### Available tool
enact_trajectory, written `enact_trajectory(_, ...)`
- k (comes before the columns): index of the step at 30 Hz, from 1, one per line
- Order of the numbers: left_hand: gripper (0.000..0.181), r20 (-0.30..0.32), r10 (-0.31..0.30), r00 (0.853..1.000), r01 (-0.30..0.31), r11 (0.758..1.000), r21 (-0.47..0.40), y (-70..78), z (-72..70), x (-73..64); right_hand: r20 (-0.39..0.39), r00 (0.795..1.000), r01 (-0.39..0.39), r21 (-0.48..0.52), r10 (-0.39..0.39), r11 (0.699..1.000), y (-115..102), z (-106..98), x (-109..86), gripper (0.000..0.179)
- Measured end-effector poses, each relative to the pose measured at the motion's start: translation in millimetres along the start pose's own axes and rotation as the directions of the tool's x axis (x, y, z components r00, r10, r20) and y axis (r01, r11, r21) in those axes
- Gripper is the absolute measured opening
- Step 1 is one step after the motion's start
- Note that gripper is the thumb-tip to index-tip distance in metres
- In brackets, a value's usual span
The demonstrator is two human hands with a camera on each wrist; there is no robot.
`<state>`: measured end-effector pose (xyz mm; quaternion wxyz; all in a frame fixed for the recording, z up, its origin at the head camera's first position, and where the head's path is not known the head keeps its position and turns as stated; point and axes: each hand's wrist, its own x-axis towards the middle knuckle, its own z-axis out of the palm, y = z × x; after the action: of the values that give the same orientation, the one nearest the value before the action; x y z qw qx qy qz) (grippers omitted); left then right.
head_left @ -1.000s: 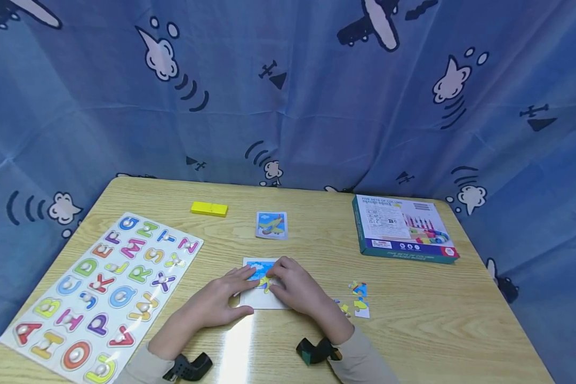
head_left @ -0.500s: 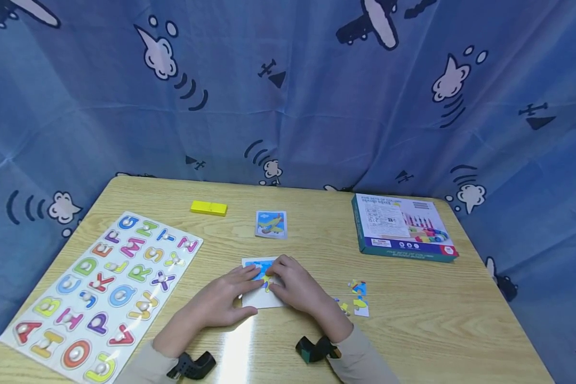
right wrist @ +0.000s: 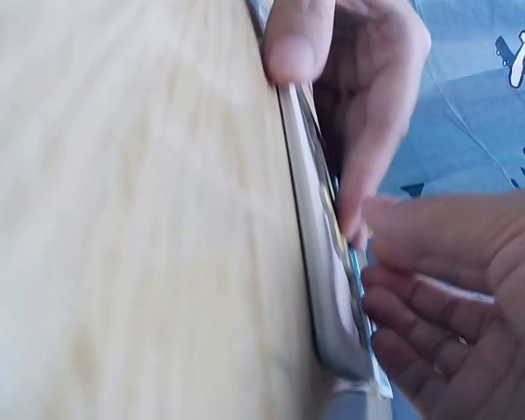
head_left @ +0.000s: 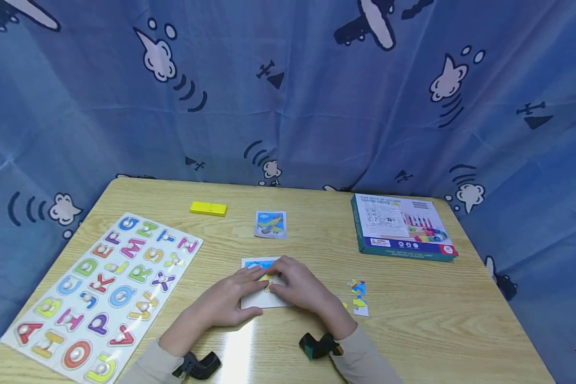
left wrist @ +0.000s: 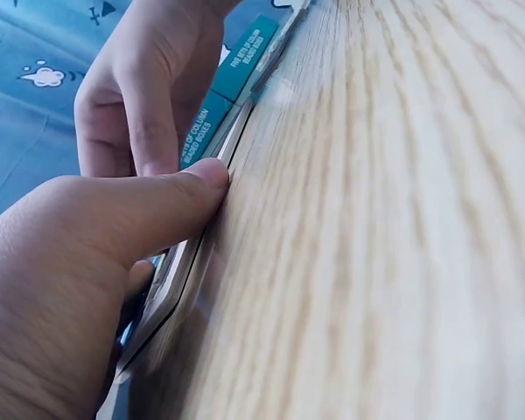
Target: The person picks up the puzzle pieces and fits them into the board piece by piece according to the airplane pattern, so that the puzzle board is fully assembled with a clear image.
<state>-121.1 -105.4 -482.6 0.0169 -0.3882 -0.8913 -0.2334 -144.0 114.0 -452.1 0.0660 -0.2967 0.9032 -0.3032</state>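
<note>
A small white puzzle board (head_left: 254,302), partly filled with blue and yellow jigsaw pieces, lies on the table. My left hand (head_left: 228,298) rests over its left part with fingers stretched across the pieces. In the left wrist view, the left thumb (left wrist: 171,206) lies at the board's near edge. At the board's right side, my right hand (head_left: 300,286) has thumb and fingers bent together on a yellow jigsaw piece (head_left: 267,286), mostly hidden by both hands. Beyond the board is a picture card of a yellow plane (head_left: 271,224).
Loose jigsaw pieces (head_left: 360,306) lie right of the right hand, some hidden by its wrist. An alphabet peg board (head_left: 168,248) fills the left side. A yellow block (head_left: 208,208) sits at the back, and a flat game box (head_left: 403,226) at back right.
My left hand has slid slightly right, its fingertips now over the yellow piece and close to the right fingers. The right hand stays at the board, its wrist shifted slightly right.
</note>
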Motion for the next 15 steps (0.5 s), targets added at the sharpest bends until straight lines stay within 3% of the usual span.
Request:
enact_trajectory(7,0.055,0.013,-0.035,0.999,0.035,0.999,-0.025,0.8,0.4,-0.2,0.018,0.997,-0.075,0.158,0.073,0.985,6.6,-19.3,-16.4,0.035)
enact_trajectory(15,0.056,0.007,-0.018,1.0,0.019,0.999,-0.029,-0.6,1.1,-0.8,-0.041,0.984,-0.166,0.119,0.171,0.979,35.3,-44.2,-51.2,0.037)
